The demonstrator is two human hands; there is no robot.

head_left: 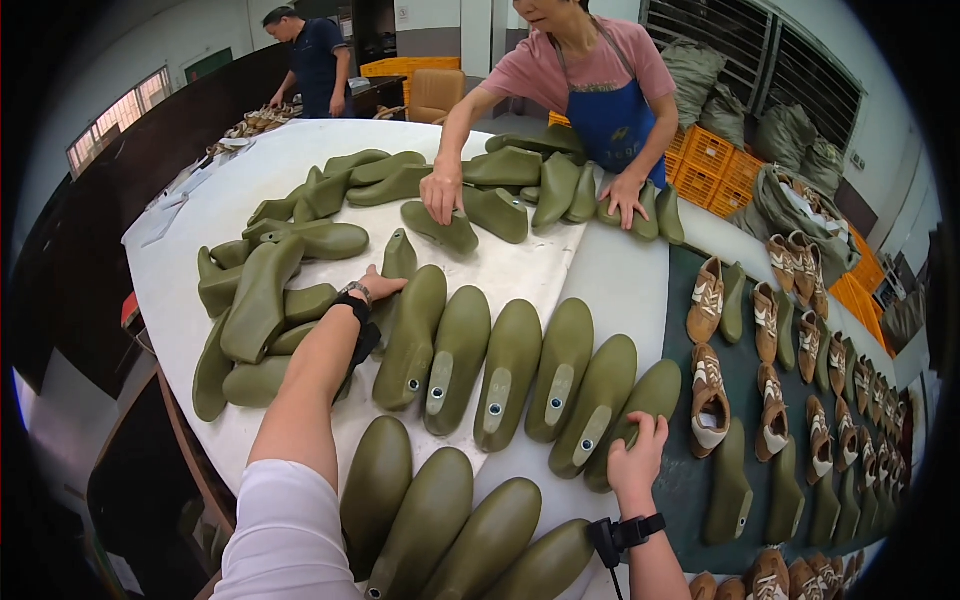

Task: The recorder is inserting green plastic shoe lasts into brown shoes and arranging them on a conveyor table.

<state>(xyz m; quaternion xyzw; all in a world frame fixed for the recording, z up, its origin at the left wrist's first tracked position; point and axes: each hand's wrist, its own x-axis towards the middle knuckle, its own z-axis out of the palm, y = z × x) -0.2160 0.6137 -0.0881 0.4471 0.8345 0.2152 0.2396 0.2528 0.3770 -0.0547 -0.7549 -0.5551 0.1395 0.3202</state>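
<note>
Olive-green shoe lasts cover much of the white table. My left hand (380, 286) reaches forward and closes on the lower end of a narrow shoe last (399, 252), its fingers partly hidden behind the wrist and the last. At the right end of a row of upturned lasts, my right hand (638, 455) is closed around the near part of another shoe last (652, 393). Between my hands the row holds several lasts, such as one green last (511, 360) with a round metal-rimmed hole. A second row of lasts (440, 510) lies nearer to me.
Across the table a person in a blue apron (615, 105) touches lasts with both hands. A heap of lasts (262, 300) lies at the left. Brown sneakers (707, 300) and lasts stand in rows on a dark green mat (670, 500) at the right. Orange crates (706, 152) are behind.
</note>
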